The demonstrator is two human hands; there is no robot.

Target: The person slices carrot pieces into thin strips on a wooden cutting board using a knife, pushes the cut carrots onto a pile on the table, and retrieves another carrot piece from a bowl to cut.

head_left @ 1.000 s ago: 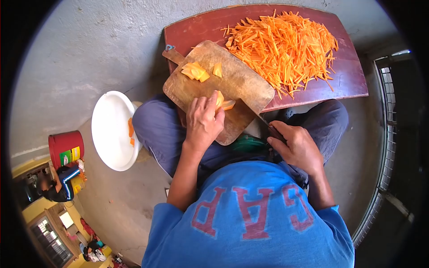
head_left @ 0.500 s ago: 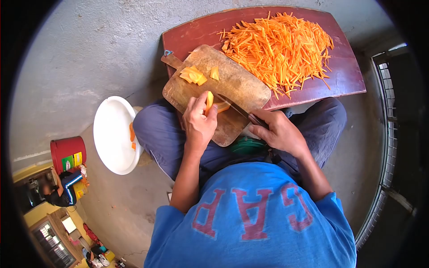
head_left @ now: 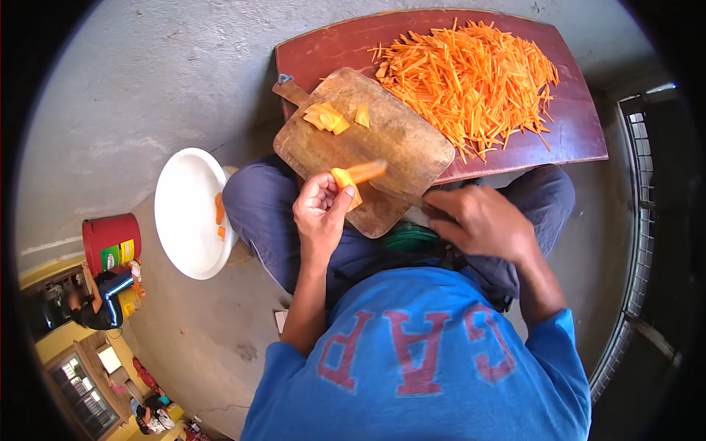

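Observation:
My left hand is closed on yellow-orange carrot slices, held upright between thumb and fingers over the near left of the wooden cutting board. Beside them is a motion-blurred orange carrot piece; whether it touches the board I cannot tell. My right hand, also blurred, is closed round the handle of a knife, its blade pointing left over the board's near part. Farther up the board lie overlapping cut slices and one separate slice.
A large heap of carrot sticks covers much of the red tabletop. On my left stands a white basin with a few orange pieces, near a red bucket. Another person is at far left.
My right hand and the knife have moved right and slightly down, away from the carrot. My left hand has lifted and turned the slices; the orange piece beside them is now blurred.

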